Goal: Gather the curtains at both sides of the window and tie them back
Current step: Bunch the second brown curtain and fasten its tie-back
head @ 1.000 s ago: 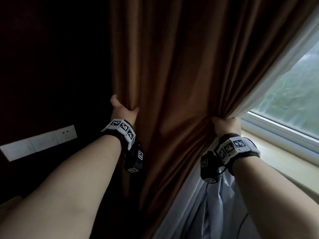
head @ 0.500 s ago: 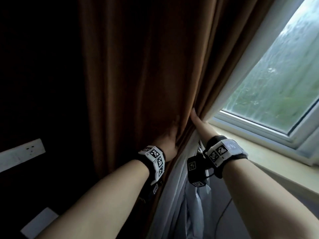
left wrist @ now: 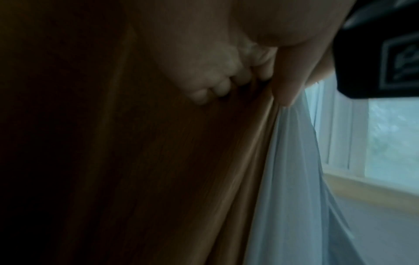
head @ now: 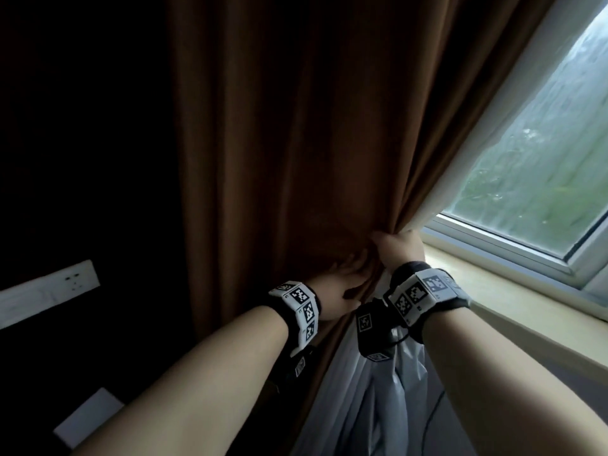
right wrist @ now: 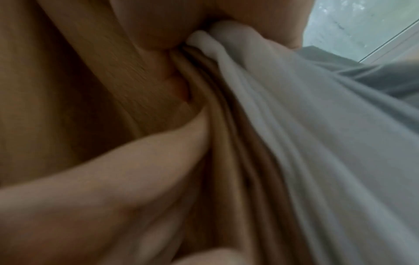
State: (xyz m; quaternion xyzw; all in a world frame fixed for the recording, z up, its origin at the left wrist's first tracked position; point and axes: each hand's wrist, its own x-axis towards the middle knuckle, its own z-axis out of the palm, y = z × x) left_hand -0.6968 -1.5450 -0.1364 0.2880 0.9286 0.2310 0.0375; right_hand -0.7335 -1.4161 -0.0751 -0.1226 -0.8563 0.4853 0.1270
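Curtain [head: 296,143] bunching is the step in hand, left hand [head: 342,287] and right hand [head: 399,250] both clenched on the folds, so next comes finding a tie.

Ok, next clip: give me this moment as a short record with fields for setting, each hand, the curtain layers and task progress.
setting: brown curtain beside a window with a sill
left hand: grips the brown folds
right hand: grips the brown edge together with the white sheer curtain
curtain state: bunched at the hands, which are close together
tie-back: none visible
progress: gathering under way, not yet tied
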